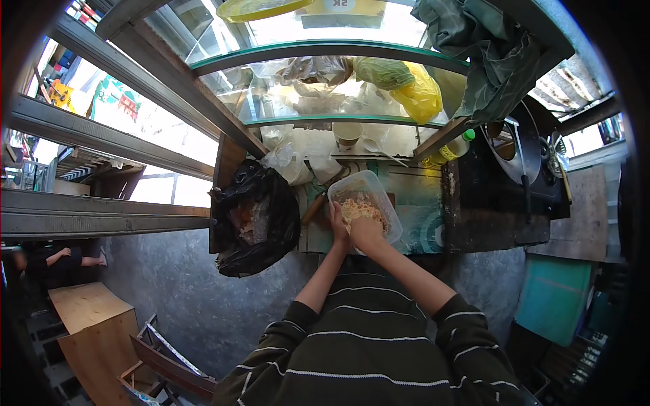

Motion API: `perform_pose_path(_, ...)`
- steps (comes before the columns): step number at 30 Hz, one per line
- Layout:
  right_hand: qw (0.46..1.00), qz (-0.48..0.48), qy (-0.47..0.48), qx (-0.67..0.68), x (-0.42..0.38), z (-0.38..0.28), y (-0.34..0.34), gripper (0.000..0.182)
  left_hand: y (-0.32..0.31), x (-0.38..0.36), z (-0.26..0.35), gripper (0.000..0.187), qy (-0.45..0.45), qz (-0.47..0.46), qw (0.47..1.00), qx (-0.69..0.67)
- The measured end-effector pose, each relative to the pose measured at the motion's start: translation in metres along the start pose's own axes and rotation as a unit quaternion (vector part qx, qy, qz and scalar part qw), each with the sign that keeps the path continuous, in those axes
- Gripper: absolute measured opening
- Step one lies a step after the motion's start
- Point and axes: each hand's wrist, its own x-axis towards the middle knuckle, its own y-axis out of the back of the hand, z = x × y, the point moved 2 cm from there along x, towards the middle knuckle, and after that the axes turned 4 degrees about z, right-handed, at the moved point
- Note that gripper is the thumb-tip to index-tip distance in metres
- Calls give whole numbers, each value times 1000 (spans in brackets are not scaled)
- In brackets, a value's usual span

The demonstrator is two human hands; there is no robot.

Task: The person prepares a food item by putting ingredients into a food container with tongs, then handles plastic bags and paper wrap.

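Observation:
On the worktop in front of me stands a translucent plastic container [389,196] with a pale orange, shredded-looking food mixture [359,208] in it. My left hand [340,223] grips the near left side of the container, fingers along its wall. Inside, my right hand [366,233] presses down into the mixture with its fingers curled; the fingertips are hidden, so what they hold cannot be made out. Just left of the container lies a wooden handle [313,210], its other end partly covered by clutter.
A black plastic bag [281,210] with scraps hangs at the left. Behind are a paper cup [347,135], a white spoon [379,150] and a green-capped bottle [453,147]. Glass shelves [325,54] hold cabbage [382,72]. A wok [518,145] stands at the right.

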Motion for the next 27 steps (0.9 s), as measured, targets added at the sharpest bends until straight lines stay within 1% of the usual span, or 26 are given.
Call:
perform_pose_path(2, 999, -45, -19, -10, -16, 9, 2, 20, 6, 7, -8, 57, -11, -15, 1000, -17)
perform_pose_path(4, 999, -48, -12, -13, -23, 27, 24, 21, 10, 9, -13, 57, 24, -14, 999, -22)
perform_pose_path(5, 998, -56, -2, -14, -25, 30, 35, 21, 8, 8, -13, 57, 24, -16, 999, -21)
perform_pose_path(6, 998, -55, -2, -12, -22, 28, 46, 21, 1, 3, -5, 57, 24, -16, 999, -13)
perform_pose_path(8, 999, -4, -34, 0, -11, 28, 67, 20, -6, -7, 6, 58, 25, -16, 1000, -4)
perform_pose_path(9, 999, -4, -36, 0, -4, 28, 67, 20, -10, -10, 9, 58, 23, -13, 1000, -7)
perform_pose_path(11, 998, 61, -24, -5, 16, 23, 56, 21, -12, -6, 8, 58, 23, -14, 1000, -10)
perform_pose_path(14, 997, 42, -46, -41, 14, 27, -19, 20, -3, 3, 0, 58, 15, -25, 999, -16)
perform_pose_path(15, 997, 44, -45, -43, 4, 27, -21, 20, -4, 4, -1, 58, 4, -21, 1000, -11)
perform_pose_path(17, 999, -13, -17, -40, -24, 27, -12, 20, -4, -2, -2, 57, -7, -9, 1000, -11)
perform_pose_path(19, 999, -9, -18, -40, -35, 31, 22, 19, -8, -5, 3, 57, -1, -8, 1000, 4)
perform_pose_path(21, 999, -9, -19, -40, -29, 33, 45, 19, -5, -3, -1, 57, -1, -3, 1000, 5)
perform_pose_path(23, 998, 36, -55, -15, -15, 36, 61, 19, -4, -2, -2, 57, -3, 1, 1000, 6)
perform_pose_path(25, 997, 39, -58, -21, -2, 47, 28, 20, -8, -3, 0, 53, -13, 15, 1000, -2)
perform_pose_path(27, 997, 44, -60, -26, -7, 48, 2, 20, -5, -1, -4, 55, -7, 10, 1000, 3)
